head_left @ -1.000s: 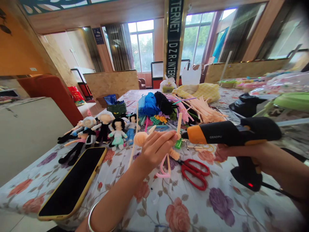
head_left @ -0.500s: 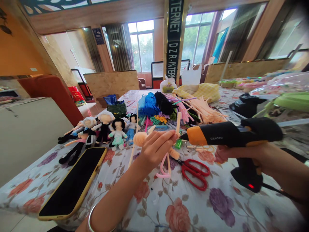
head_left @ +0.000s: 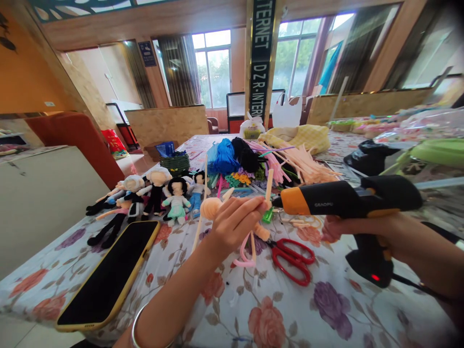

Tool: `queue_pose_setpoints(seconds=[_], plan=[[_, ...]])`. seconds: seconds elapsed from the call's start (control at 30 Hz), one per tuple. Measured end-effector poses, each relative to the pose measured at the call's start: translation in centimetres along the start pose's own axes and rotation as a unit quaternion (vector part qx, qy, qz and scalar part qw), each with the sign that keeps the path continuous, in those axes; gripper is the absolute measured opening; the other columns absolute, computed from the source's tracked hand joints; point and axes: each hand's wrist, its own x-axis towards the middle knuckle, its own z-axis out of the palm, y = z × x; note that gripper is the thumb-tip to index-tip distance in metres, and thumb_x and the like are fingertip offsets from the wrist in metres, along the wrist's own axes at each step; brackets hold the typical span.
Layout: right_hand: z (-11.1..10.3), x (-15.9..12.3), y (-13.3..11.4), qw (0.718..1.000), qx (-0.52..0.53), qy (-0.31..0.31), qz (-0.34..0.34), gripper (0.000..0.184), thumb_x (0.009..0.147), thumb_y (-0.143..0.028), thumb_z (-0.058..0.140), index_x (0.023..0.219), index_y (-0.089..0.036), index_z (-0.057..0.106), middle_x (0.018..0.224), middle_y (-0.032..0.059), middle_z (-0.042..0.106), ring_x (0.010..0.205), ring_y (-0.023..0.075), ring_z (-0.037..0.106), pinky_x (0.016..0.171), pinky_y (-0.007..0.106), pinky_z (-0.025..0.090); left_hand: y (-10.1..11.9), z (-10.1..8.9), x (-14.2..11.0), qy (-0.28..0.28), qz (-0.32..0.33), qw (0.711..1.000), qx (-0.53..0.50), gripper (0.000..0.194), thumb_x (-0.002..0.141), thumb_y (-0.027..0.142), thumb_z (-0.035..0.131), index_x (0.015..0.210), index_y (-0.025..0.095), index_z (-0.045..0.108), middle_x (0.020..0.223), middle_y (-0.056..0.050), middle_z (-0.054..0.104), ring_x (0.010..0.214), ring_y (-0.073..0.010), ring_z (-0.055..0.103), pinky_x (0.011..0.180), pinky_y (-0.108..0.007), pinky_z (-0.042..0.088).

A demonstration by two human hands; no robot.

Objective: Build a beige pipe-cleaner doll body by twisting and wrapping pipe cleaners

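My left hand is raised over the floral tablecloth and pinches a peach pipe-cleaner doll figure, whose thin limb sticks up past my fingertips. My right hand grips a black and orange hot glue gun. The gun points left, and its nozzle sits right beside the upright limb at my left fingertips. A pink pipe-cleaner loop hangs below my left hand.
Red-handled scissors lie under the gun. A phone lies face up at the near left. Several finished dolls lie behind it. Piles of coloured pipe cleaners and a small dark basket fill the middle back.
The glue gun dipped slightly and came back level, its nozzle staying by the limb. My left hand has held still.
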Motion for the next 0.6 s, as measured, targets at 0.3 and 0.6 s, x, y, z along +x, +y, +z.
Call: queue_pose_setpoints(seconds=[0.3, 0.6], plan=[[-0.51, 0.40, 0.76, 1.000, -0.020, -0.005, -0.023, 0.022, 0.049, -0.032, 0.080, 0.052, -0.019, 0.062, 0.054, -0.0007, 0.060, 0.056, 0.0173, 0.056, 0.060, 0.032, 0.047, -0.05, 0.03, -0.23, -0.004, -0.010, 1.000, -0.007, 0.019, 0.077, 0.006, 0.062, 0.096, 0.010, 0.062, 0.094, -0.011, 0.070, 0.086, -0.0161, 0.064, 0.071, -0.027, 0.054], [-0.32, 0.19, 0.45, 1.000, -0.019, -0.006, -0.008, 0.019, 0.048, -0.031, 0.080, 0.053, -0.020, 0.065, 0.054, 0.0006, 0.064, 0.059, 0.0205, 0.061, 0.062, 0.032, 0.049, -0.06, 0.22, -0.02, 0.015, -0.017, 1.000, -0.009, 0.016, 0.076, 0.004, 0.062, 0.092, 0.008, 0.063, 0.090, -0.012, 0.070, 0.082, -0.0161, 0.065, 0.068, -0.027, 0.054]])
